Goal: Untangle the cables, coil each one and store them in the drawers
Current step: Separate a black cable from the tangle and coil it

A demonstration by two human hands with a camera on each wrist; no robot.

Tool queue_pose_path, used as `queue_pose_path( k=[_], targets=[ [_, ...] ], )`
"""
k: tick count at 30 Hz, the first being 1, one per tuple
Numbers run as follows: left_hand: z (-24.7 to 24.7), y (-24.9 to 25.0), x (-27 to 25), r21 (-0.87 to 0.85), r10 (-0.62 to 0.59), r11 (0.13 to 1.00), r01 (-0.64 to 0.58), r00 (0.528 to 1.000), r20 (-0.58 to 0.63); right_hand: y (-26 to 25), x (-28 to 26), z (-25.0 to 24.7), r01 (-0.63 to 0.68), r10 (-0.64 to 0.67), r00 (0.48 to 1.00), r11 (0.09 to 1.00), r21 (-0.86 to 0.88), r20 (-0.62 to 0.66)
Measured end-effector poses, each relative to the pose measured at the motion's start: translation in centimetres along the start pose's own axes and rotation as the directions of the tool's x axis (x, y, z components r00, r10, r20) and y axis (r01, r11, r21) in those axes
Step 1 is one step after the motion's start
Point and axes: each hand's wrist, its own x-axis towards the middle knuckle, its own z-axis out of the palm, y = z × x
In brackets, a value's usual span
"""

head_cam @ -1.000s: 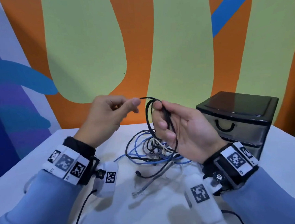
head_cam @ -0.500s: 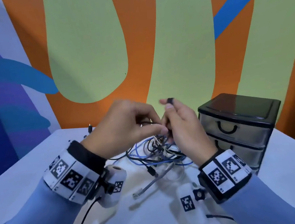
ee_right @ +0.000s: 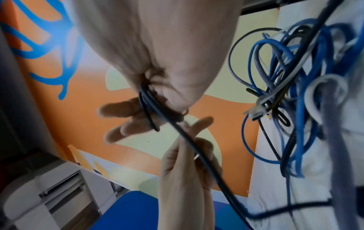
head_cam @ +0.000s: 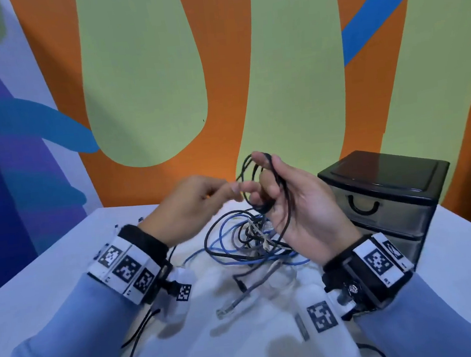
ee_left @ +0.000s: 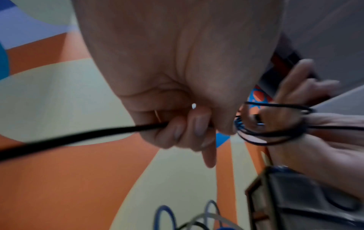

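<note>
My right hand (head_cam: 266, 184) is raised palm-up above the table and holds a few loops of a thin black cable (head_cam: 285, 202) under its thumb. In the right wrist view the same loops (ee_right: 151, 109) cross the fingers. My left hand (head_cam: 229, 191) is just to the left and pinches the free run of this black cable (ee_left: 88, 135), which passes through its curled fingers (ee_left: 187, 129). A tangle of blue, grey, black and white cables (head_cam: 245, 243) lies on the white table (head_cam: 52, 279) beneath both hands. The black cable trails down into it.
A small dark drawer unit (head_cam: 386, 193) with its drawers closed stands at the right of the table, close to my right wrist. A grey cable end with a clear plug (head_cam: 226, 311) lies in front of the tangle. A painted wall (head_cam: 275, 61) rises behind the table.
The right hand has risen from the tangle and turned palm-up with the black loops. The left hand has drawn back to the left along the cable.
</note>
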Motion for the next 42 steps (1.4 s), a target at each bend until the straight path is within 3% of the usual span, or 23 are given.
queue_pose_path(
  k=[3, 8, 10, 12, 13, 14, 16, 18, 21, 24, 27, 31, 39, 42],
  targets=[
    [1.2, 1.8, -0.2, 0.073, 0.012, 0.997, -0.025, 0.985, 0.171, 0.1, 0.4, -0.6, 0.133, -0.130, 0.989, 0.990, 0.042, -0.071],
    [1.0, 3.9, -1.1, 0.227, 0.152, 0.956, -0.187, 0.975, 0.165, 0.6, 0.9, -1.2, 0.274, -0.320, 0.930, 0.931, -0.243, -0.178],
    [0.6, 4.2, -1.3, 0.177, 0.170, 0.966, -0.190, 0.978, 0.122, 0.6, 0.9, -1.6, 0.259, -0.384, 0.911, 0.819, -0.511, -0.153],
    [0.2, 4.7, -1.5, 0.082, 0.215, 0.973, -0.218, 0.976, 0.047, 0.9, 0.8, -2.2, 0.173, -0.386, 0.917, 0.611, -0.773, -0.100],
    [-0.1, 4.7, -1.5, 0.018, 0.234, 0.972, -0.234, 0.972, -0.004, 1.0, 0.8, -2.4, 0.124, -0.353, 0.931, 0.539, -0.833, -0.090],
    [-0.4, 4.5, -1.4, -0.044, 0.247, 0.967, -0.250, 0.968, -0.051, 1.2, 0.7, -2.4, 0.087, -0.288, 0.954, 0.538, -0.839, -0.086],
    [-1.2, 3.9, -1.2, -0.135, 0.249, 0.954, -0.269, 0.957, -0.146, 1.4, 0.6, -2.0, 0.049, -0.113, 0.993, 0.663, -0.747, -0.035],
    [-1.7, 2.9, -1.0, -0.236, 0.190, 0.941, -0.243, 0.955, -0.227, 1.1, 0.4, -1.5, -0.005, 0.042, 0.998, 0.767, -0.642, 0.042],
    [-2.0, 1.9, -0.7, -0.344, 0.138, 0.911, -0.228, 0.954, -0.266, 0.6, 0.1, -1.0, -0.119, 0.201, 0.976, 0.813, -0.569, 0.084],
    [-1.7, 0.9, -0.4, -0.237, 0.177, 0.939, -0.251, 0.939, -0.296, 0.8, 0.0, -1.0, -0.207, 0.279, 0.958, 0.837, -0.507, 0.071],
    [-0.6, 0.6, -0.1, -0.215, 0.160, 0.955, -0.206, 0.964, -0.213, 1.0, 0.0, -1.0, -0.234, 0.284, 0.956, 0.883, -0.406, 0.067],
    [0.5, 0.8, 0.0, -0.266, 0.138, 0.950, -0.160, 0.985, -0.101, 0.9, 0.0, -0.8, -0.161, 0.189, 0.981, 0.927, -0.339, 0.049],
    [1.5, 1.9, 0.2, -0.273, 0.137, 0.943, -0.193, 0.968, -0.212, 1.4, 0.2, -0.5, -0.129, 0.132, 0.991, 0.977, -0.172, 0.004],
    [1.5, 1.8, 0.2, -0.302, 0.130, 0.933, -0.195, 0.966, -0.222, 1.6, 0.1, -0.6, -0.096, 0.095, 0.995, 0.976, -0.195, -0.012]
  ],
)
